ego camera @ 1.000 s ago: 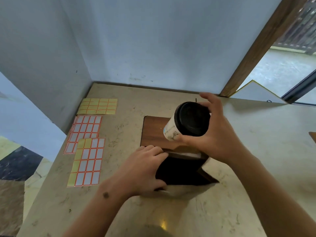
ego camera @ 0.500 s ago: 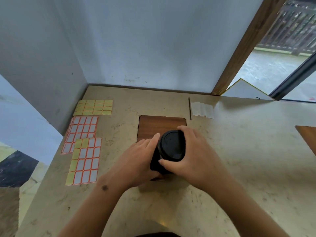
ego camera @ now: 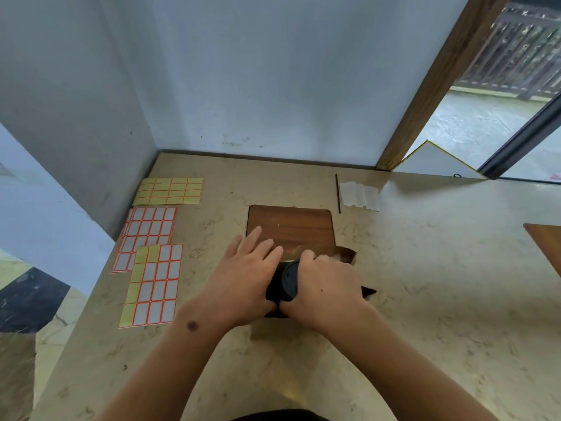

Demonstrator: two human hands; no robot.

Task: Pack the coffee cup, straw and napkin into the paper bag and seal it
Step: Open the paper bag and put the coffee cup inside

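Coffee cup [ego camera: 287, 281] sits upright in the mouth of the paper bag [ego camera: 346, 256], only its black lid showing between the two hands. Right hand [ego camera: 321, 284] is curled over the lid's right side, gripping it from above. Left hand [ego camera: 246, 278] lies on the bag's left side with fingers straight and slightly spread, reaching forward onto the wooden board [ego camera: 291, 229] — it pinches nothing that I can see.

Key relation for the next grab: straw [ego camera: 337, 193] and napkin [ego camera: 359, 196] lie on the counter [ego camera: 425, 299] well apart from the bag, up and to the right of it, just beside each other. Straw's long axis runs away from the person, nearly straight front-to-back. Right hand is the nearer one — likely it lets go of the lid and reaches forward-right, left hand steadying the bag.
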